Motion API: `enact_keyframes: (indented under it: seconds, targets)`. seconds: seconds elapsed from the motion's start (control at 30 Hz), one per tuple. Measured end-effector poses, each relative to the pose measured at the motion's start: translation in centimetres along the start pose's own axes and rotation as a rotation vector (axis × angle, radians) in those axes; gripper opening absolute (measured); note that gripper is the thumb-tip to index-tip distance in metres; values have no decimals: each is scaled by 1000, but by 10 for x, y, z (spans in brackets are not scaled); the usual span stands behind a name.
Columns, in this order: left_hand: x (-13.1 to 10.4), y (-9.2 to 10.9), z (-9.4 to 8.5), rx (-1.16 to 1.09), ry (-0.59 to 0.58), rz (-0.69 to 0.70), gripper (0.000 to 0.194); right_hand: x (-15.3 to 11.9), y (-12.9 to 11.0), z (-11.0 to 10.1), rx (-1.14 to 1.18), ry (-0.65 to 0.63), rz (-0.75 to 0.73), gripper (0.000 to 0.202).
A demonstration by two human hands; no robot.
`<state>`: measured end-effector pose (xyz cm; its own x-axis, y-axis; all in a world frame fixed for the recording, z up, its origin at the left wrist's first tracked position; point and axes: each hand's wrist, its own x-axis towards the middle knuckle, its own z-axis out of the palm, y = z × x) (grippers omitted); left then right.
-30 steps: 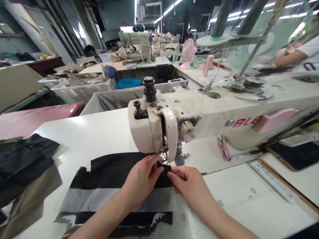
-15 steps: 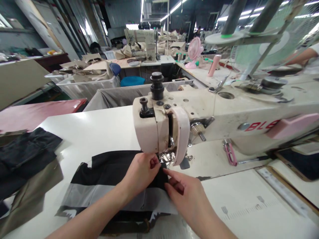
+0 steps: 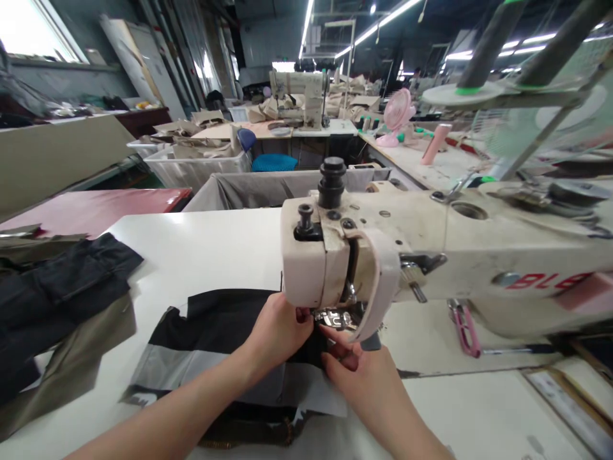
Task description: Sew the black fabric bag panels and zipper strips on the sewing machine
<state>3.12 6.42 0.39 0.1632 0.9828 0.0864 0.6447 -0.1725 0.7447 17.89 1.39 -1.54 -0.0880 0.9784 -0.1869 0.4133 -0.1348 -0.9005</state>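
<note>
Both hands pinch the black fabric panel [image 3: 215, 326] flat on the table: left hand [image 3: 278, 332] and right hand [image 3: 364, 377] close fingers on its edge at the presser foot [image 3: 335, 317], apparently positioning a seam. Feeding calls for steady alignment. The sewing machine head [image 3: 330, 262] crowds the view; dark garments [image 3: 57, 294] lie left.

Dark folded cloth [image 3: 52, 287] piled at the counter's [image 3: 201, 249] left edge; pink snips [image 3: 463, 322] lying beside the machine base; a pink fan [image 3: 396, 116] standing on the far counter; grey-lined bins [image 3: 268, 186] behind; another sewing machine [image 3: 299, 92] further back.
</note>
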Motion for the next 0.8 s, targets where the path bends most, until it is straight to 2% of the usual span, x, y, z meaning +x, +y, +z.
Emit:
enact_keyframes:
  seconds: [0.1,0.23,0.27,0.37,0.43,0.57,0.67,0.73,0.8]
  targets:
    - [3,-5,-2,24,11,52,12,-1,2,-1,38,0,12,37]
    - [-19,-5,-15,47,20,142,12,-16,4,2,395,-18,144,44]
    - [-29,-4,-18,53,-2,199,16,-20,5,4,492,-21,187,48]
    - [-58,-2,-21,86,-51,389,46,-32,7,10,625,-5,239,57]
    - [-69,-3,-20,120,-85,418,48,-36,6,13,619,3,238,57]
    - [-71,-1,-19,157,-191,322,42,-40,3,14,652,-24,214,51]
    - [-69,4,-25,143,-203,125,22,-42,0,12,660,-32,218,55]
    - [-71,7,-27,155,-209,17,20,-43,-1,11,627,-36,221,59]
    - [-73,8,-27,199,-167,51,26,-44,-2,10,615,-49,226,59]
